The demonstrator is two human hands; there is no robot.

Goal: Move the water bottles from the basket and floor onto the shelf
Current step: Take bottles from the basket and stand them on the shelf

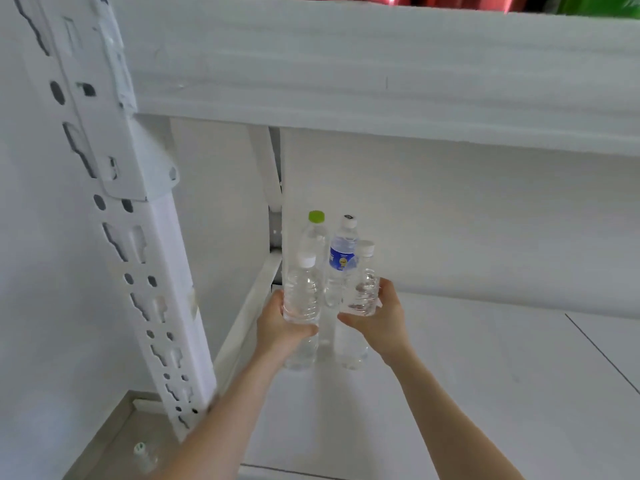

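White shelf (467,375) filled most of the view, with an upper board (381,71) above it and a perforated upright post (145,271) at its left front corner. Both arms reached over the shelf board toward its back-left corner. Left hand (280,329) was wrapped around a clear white-capped bottle (302,296), held upright over the shelf near the left rail. Right hand (381,315) was closed around a second clear bottle (363,289), also white-capped and upright, just to the right of the first. Under each held bottle a pale bottle-like shape showed on the shelf board; could be reflections or more bottles, view too washed out to tell. Behind the two held bottles, deeper in the shelf's back-left corner, stood a blue-labelled bottle (343,258) with a white cap and a clear bottle with a green cap (316,233), side by side, green-capped one on the left. Below the shelf's left front corner, on the grey floor (114,445), one small bottle (143,457) lay blurred, well apart from the hands.
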